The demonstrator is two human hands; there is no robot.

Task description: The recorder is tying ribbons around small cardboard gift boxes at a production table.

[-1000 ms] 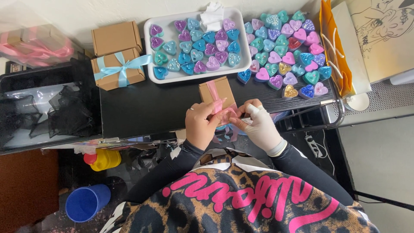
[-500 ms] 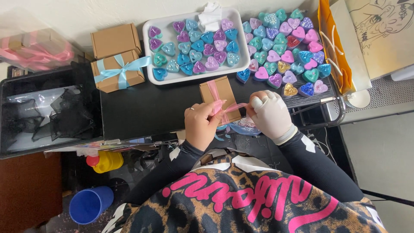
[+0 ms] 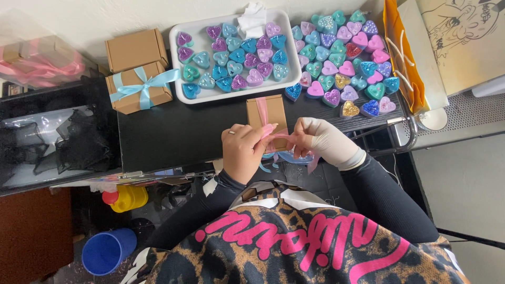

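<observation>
Both hands pinch a pink ribbon (image 3: 273,134): the left hand (image 3: 243,150) and the gloved right hand (image 3: 322,141) each keep a tight grip on it over a small brown box (image 3: 267,113) at the near edge of the black counter (image 3: 173,131). Behind it, a white tray (image 3: 181,94) holds glittery heart-shaped pieces (image 3: 236,55), more hearts (image 3: 344,58) lie loose to the right, and a blue-ribboned box (image 3: 138,87) sits left.

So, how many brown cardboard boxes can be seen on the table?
3: a plain box at back left, a blue-ribboned box before it, and a pink-ribboned box by both hands.
</observation>
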